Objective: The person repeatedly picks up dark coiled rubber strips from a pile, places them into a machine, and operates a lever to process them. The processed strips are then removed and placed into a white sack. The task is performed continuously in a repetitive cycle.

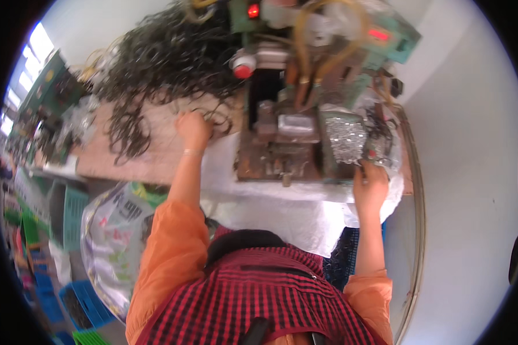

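Note:
My left hand [194,129] is over the pinkish tabletop [162,161], its fingertips beside a few thin dark loops [220,118]. Blur hides whether it grips one of them. At the front right corner of a green metal tray [330,146], my right hand [371,185] has its fingers drawn together. Small shiny metal pieces [346,140] fill that tray. Whether a small part sits between the right fingertips cannot be made out. Between my hands stands the brown metal base [250,166] of a bench machine, with a small fixture [286,168] at its front.
A large tangled heap of dark loops [177,51] covers the back left of the table, with a smaller bunch [129,129] before it. A red push button [242,71] and bent yellowish-brown hoses [302,51] are on the machine. White sheeting [276,211] drapes the front edge; a wall [466,194] stands right.

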`<state>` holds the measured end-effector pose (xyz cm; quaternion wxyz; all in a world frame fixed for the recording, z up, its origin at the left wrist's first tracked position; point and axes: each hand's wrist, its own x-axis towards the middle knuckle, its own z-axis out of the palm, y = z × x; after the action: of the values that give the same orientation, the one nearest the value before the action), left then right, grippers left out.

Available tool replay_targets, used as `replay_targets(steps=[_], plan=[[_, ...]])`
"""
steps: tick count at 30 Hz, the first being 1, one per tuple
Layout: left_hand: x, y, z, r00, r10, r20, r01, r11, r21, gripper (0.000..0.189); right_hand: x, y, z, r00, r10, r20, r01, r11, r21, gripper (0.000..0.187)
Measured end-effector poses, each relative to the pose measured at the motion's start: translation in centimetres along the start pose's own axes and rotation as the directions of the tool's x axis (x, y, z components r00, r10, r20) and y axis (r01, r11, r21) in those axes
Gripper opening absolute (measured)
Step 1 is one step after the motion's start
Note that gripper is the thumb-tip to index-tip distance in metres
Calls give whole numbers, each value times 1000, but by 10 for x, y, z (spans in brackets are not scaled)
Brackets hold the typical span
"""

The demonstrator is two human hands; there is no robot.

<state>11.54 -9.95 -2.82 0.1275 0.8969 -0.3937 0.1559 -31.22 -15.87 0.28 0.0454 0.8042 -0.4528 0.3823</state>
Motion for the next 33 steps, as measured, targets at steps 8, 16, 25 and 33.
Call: replay_targets(steps=[8, 16, 25, 33], plan=[[-39, -11, -50, 985, -175, 2, 62, 341, -938, 21, 26, -5, 37, 998, 47, 43, -41, 992, -122, 15], [-80, 69, -147, 611, 272, -744, -791, 248, -559, 22, 38, -14, 51, 987, 44, -154, -53, 997, -56, 6], [-50, 116, -124, 460, 481, -746, -887, 277, -369, 34, 46, -12, 48, 980, 72, -183, -59, 995, 78, 5], [-52, 118, -115, 393, 458, -798, -919, 221, -326, 30, 57, -1, 37, 872, 468, -143, -353, 804, 479, 11]])
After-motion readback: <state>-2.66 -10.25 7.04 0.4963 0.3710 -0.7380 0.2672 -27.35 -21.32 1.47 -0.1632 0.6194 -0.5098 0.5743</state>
